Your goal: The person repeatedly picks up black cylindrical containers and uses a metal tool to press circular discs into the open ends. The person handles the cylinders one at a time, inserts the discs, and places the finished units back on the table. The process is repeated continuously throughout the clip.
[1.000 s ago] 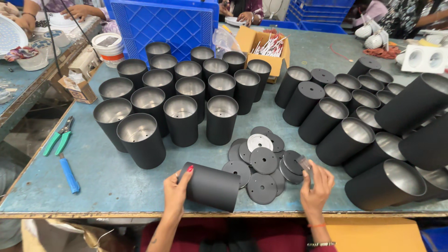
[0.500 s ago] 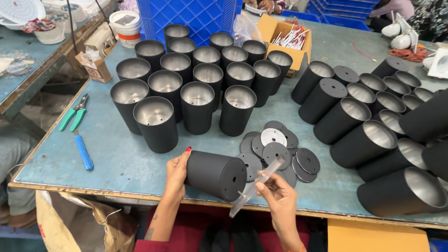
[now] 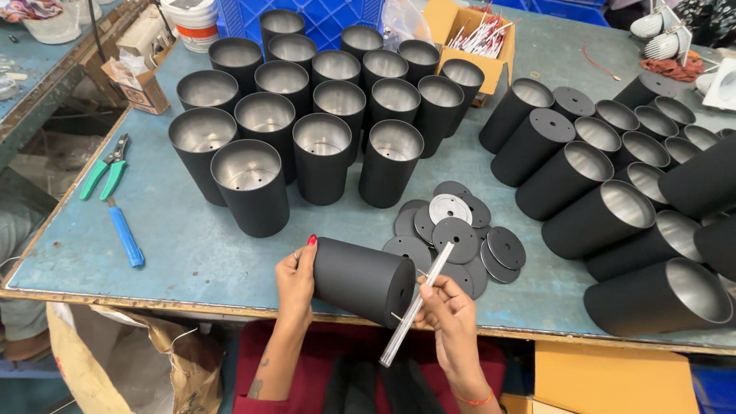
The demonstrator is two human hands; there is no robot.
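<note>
While the left hand [image 3: 295,277] grips a black can [image 3: 362,279] on its side, the right hand [image 3: 448,310] pinches a thin metal rod [image 3: 415,307].
Can lies at the table's [image 3: 176,245] near edge, fingers curled around its open end; rod crosses its capped end, beside loose black discs [image 3: 460,234].

A single head-worn camera looks steeply down and forward over the blue tabletop [image 3: 192,245], from the person's seat at its near edge. The hands sit close at the bottom of the view; the far side lies toward the top.
</note>
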